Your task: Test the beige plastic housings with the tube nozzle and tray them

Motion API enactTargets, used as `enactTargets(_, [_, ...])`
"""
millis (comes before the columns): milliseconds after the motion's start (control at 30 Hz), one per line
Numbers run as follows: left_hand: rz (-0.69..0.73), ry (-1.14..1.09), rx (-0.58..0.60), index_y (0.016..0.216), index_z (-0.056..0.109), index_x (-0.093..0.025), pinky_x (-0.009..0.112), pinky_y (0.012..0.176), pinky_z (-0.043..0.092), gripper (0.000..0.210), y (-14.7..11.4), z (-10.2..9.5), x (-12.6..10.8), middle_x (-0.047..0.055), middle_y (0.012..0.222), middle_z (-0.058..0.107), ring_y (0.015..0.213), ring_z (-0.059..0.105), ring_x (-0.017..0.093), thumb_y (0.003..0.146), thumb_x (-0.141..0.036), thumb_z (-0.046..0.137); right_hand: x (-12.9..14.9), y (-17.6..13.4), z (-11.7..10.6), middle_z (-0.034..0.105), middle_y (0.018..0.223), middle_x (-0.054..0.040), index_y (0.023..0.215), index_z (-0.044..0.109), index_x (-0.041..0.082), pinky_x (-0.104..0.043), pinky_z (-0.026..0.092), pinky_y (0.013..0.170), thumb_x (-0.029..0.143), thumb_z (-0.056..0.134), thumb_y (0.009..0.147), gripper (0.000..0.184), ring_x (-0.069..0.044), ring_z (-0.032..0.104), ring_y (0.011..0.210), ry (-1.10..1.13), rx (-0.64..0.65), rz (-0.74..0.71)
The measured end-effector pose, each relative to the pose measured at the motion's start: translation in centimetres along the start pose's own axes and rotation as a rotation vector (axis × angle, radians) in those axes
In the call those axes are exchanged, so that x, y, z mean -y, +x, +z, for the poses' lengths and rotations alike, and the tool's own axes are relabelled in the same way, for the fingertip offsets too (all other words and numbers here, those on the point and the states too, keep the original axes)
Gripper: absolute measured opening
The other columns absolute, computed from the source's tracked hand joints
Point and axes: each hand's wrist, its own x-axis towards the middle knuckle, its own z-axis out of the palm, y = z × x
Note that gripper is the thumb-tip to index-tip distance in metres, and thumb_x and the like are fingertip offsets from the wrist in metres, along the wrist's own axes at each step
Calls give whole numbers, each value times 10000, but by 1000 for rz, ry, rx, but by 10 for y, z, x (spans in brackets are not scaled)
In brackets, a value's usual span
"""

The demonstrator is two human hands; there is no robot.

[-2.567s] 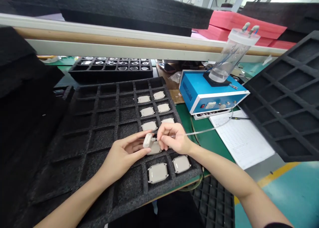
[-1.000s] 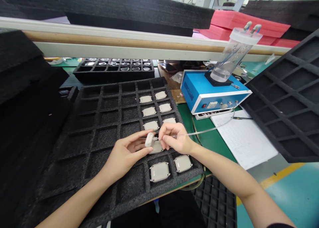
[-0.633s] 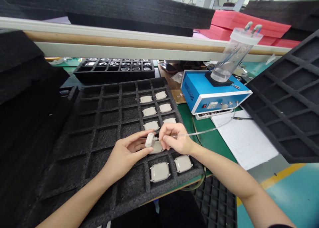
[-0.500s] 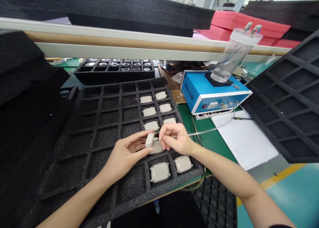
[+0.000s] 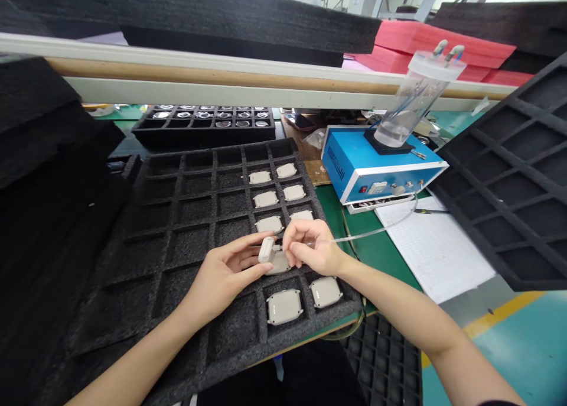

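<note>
My left hand (image 5: pixel 221 270) grips a small beige watch case (image 5: pixel 266 250) between thumb and fingers, tipped up on its edge. The case is over a black foam tray (image 5: pixel 262 333) with square compartments. My right hand (image 5: pixel 312 247) is closed around the end of a clear thin tube (image 5: pixel 376 233), whose tip meets the side of the held case. Just below both hands lies another beige case (image 5: pixel 280 263), partly covered by them. More beige cases, such as the near one (image 5: pixel 284 307), sit in the tray's two right-hand columns.
The tube runs to a blue machine (image 5: pixel 385 163) bearing a clear cylinder (image 5: pixel 410 101). Right of it lie printed sheets (image 5: pixel 438 252) and a tilted black tray (image 5: pixel 509 175). Behind stands a tray of round parts (image 5: pixel 204 135) under a shelf rail (image 5: pixel 248 78). Black foam (image 5: pixel 39 175) is stacked at left.
</note>
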Motion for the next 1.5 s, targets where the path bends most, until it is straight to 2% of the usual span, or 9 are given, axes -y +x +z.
enactTargets(633, [29, -49, -7, 1058, 680, -215, 308, 861, 571, 439, 1, -1, 4, 48, 1167, 689, 947, 699, 219, 633, -216, 794, -1, -1, 0, 550, 499, 39, 705, 540, 151, -160, 405, 403, 117, 500, 701, 53, -59, 478, 400, -1, -8, 16])
enactTargets(1167, [46, -28, -4, 1076, 675, -204, 366, 881, 565, 454, 3, -1, 5, 69, 1186, 677, 976, 689, 251, 637, -224, 788, -1, -1, 0, 547, 492, 42, 699, 537, 149, -161, 401, 401, 114, 493, 695, 56, -58, 477, 394, 13, -7, 17])
enactTargets(1500, [25, -34, -10, 1059, 680, -219, 324, 869, 568, 448, 1, 0, 3, 50, 1171, 687, 958, 693, 230, 627, -226, 795, -3, -1, 0, 551, 497, 40, 712, 535, 153, -162, 404, 403, 110, 495, 709, 59, -62, 477, 404, 0, 3, 5])
